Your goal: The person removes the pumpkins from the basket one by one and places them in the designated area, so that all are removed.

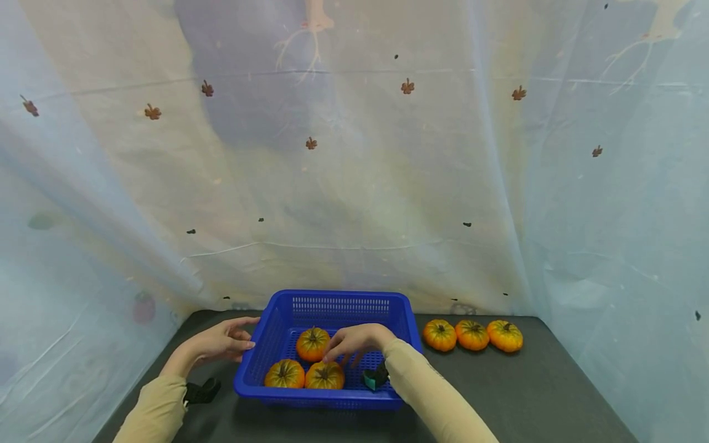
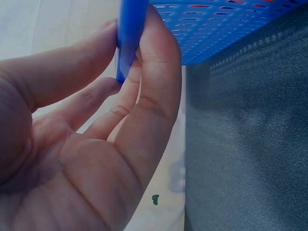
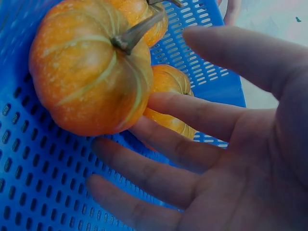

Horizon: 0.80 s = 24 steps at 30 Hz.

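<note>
A blue perforated plastic basket (image 1: pixel 327 397) holds three small orange pumpkins. Two of them, the left pumpkin (image 1: pixel 284 375) and the right pumpkin (image 1: pixel 325 376), sit along the near side, with a third pumpkin (image 1: pixel 312 343) behind. My left hand (image 1: pixel 221 340) pinches the basket's left rim between thumb and fingers; the left wrist view has the rim (image 2: pixel 131 36) between them. Inside the basket, my right hand (image 1: pixel 357 339) reaches over the near right pumpkin. In the right wrist view its spread, extended fingers (image 3: pixel 149 168) lie right beside the big stemmed pumpkin (image 3: pixel 86 72), fingertips at its side.
Three more pumpkins stand in a row to the basket's right: one nearest it (image 1: pixel 440 335), a middle one (image 1: pixel 472 335) and an outer one (image 1: pixel 505 336). A dark cloth (image 1: pixel 532 394) covers the table. Behind hangs a pale printed curtain (image 1: pixel 360 184).
</note>
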{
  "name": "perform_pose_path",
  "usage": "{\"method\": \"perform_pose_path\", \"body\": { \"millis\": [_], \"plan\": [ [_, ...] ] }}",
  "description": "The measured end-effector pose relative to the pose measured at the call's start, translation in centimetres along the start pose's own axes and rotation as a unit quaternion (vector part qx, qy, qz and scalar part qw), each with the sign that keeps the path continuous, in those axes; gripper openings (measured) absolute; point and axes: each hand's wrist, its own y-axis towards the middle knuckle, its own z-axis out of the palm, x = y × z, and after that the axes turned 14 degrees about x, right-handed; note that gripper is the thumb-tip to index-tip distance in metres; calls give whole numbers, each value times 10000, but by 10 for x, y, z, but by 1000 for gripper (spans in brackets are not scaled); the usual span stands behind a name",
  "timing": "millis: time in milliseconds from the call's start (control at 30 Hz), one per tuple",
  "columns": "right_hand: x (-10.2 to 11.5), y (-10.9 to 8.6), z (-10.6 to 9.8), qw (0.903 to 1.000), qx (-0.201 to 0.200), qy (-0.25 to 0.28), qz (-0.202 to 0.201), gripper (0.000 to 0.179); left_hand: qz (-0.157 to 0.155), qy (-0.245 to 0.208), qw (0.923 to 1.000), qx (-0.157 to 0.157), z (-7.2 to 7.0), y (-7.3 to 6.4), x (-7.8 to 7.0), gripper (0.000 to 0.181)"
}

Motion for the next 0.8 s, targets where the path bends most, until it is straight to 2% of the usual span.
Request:
{"method": "perform_pose_path", "body": {
  "millis": [333,567,800],
  "plan": [
    [2,0,0,9999,75,-34,-87,31,-8,-11,10000,18,0,0,-1,77],
    [4,-2,-1,9994,171,148,-269,23,-30,48,10000,-5,0,1,-2,75],
    [3,0,-3,9991,183,254,-302,24,-9,29,10000,87,-2,1,0,75]
  ]
}}
